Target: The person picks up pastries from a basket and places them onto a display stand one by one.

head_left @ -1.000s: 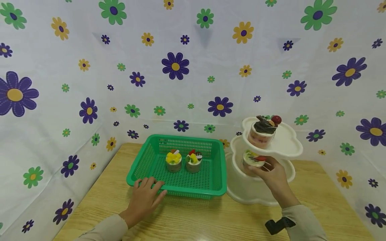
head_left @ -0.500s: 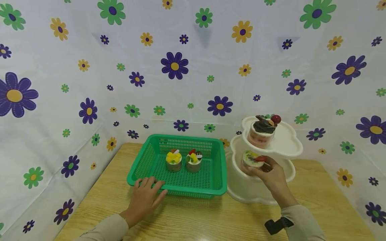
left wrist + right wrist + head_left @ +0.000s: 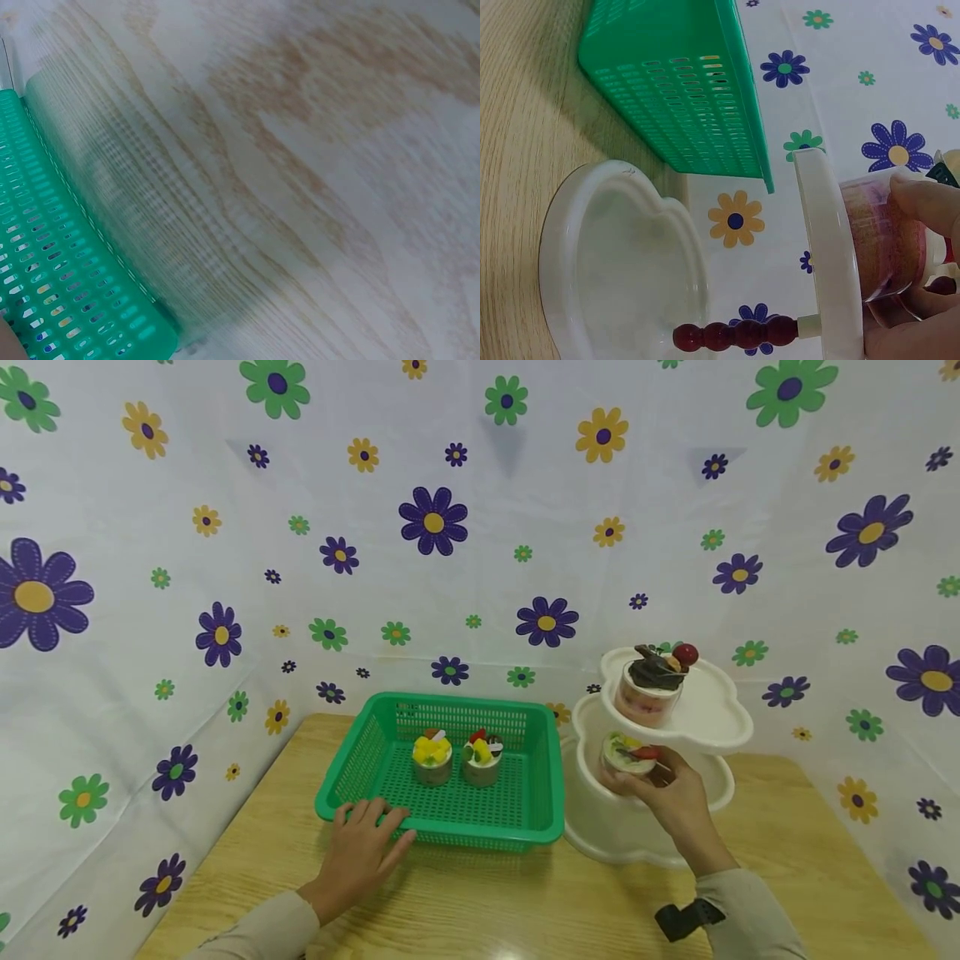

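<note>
My right hand [image 3: 678,793] grips a small clear dessert cup [image 3: 626,758] on the middle tier [image 3: 718,783] of a white three-tier stand, thumb on the near side and fingers round its right side. Pale cream, yellow fruit and a red piece top this cup. In the right wrist view the cup [image 3: 885,244] shows pink and brown layers, its base right at the tier's surface. My left hand [image 3: 358,853] rests with its fingers over the near rim of a green basket [image 3: 487,837]. Inside the basket stand two fruit-topped dessert cups [image 3: 432,760].
Above the held cup, the stand's top tier [image 3: 712,710] bears a dessert cup [image 3: 649,689] with dark cream and a cherry. The wide bottom tier [image 3: 622,842] sits on the wooden table [image 3: 480,902], close to the basket's right side. A flowered cloth [image 3: 480,577] hangs behind.
My right hand and the held dessert cup have shifted very slightly left on the middle tier. The left hand keeps its place on the basket rim.
</note>
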The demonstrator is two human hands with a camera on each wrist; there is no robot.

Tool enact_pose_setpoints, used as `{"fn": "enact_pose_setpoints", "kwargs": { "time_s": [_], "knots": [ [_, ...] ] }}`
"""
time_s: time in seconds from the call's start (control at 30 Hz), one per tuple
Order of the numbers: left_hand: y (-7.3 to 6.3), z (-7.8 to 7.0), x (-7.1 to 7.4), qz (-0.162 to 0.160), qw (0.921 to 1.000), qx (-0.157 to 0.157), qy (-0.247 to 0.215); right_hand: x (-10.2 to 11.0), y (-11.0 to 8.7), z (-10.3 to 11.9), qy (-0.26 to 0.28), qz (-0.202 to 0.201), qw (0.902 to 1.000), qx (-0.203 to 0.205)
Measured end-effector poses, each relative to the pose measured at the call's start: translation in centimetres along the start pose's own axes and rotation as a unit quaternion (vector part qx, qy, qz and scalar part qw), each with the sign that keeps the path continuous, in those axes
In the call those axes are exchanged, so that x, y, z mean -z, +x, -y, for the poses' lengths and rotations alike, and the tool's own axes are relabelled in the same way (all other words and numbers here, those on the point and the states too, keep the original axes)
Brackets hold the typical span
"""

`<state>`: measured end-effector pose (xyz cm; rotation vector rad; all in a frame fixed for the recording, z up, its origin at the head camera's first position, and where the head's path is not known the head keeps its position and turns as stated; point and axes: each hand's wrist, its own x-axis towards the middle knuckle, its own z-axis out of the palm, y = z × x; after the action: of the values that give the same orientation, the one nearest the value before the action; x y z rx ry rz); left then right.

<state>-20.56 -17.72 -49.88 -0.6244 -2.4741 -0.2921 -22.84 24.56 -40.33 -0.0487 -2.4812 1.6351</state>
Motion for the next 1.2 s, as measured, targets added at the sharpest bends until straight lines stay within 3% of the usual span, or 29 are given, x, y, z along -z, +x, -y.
{"fn": "enact_pose_setpoints", "kwargs": {
  "time_s": [0.4,0.7,0.8,0.97,1.2],
  "knots": [
    [0.0,0.0,0.0,0.000,1.0000,-0.002,0.003,0.2,-0.1,0.2,-0.009,0.014,0.9999,0.006],
    [0.0,0.1,0.0,-0.001,1.0000,-0.003,0.005,0.7,-0.4,0.2,-0.017,0.023,0.9984,0.048],
    [-0.1,0.1,-0.1,-0.001,1.0000,-0.002,0.004,1.0,-1.1,0.2,-0.039,0.013,0.9978,0.051],
    [-0.1,0.2,-0.2,0.000,1.0000,0.001,0.005,1.3,-2.9,0.6,-0.063,-0.007,0.9979,0.013],
    [0.0,0.2,-0.1,0.003,1.0000,0.002,0.004,-0.1,-5.8,0.9,-0.017,-0.031,0.9994,-0.005]
  ]
}}
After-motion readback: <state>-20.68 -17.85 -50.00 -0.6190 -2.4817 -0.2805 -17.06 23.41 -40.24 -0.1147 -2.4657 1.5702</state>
